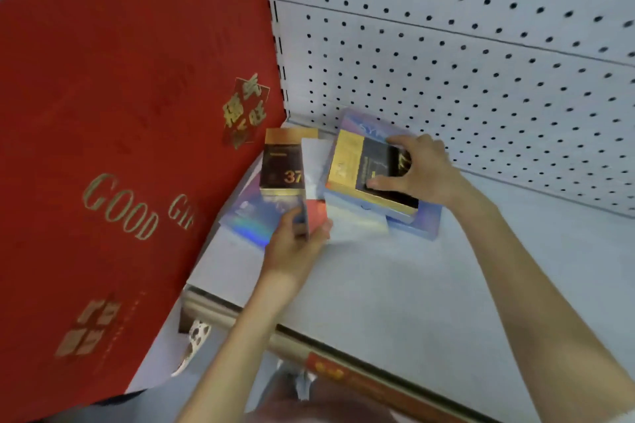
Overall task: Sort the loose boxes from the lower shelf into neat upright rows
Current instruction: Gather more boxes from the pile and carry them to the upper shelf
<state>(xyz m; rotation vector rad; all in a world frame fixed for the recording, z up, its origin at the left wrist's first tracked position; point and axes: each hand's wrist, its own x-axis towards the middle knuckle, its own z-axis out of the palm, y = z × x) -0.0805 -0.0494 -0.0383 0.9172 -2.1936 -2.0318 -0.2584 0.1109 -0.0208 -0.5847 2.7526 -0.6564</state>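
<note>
My left hand (294, 244) grips an upright black-and-gold box (282, 166) marked 37, together with a white-and-red box (316, 175) beside it. My right hand (417, 172) holds a second black-and-gold box (364, 170) by its end, tilted on top of a flat pale blue box (424, 220) in the shelf's back corner. A shiny holographic box (252, 216) lies flat under my left hand's boxes. A pale box (357, 225) sits between my hands. All of it rests on the white lower shelf (429, 285).
A large red gift box (120, 148) with gold "GOOD" lettering stands at the left, close against the small boxes. White pegboard (446, 62) forms the back wall. The shelf's front rail (343, 354) carries a red price strip. Bare shelf surface stretches to the right.
</note>
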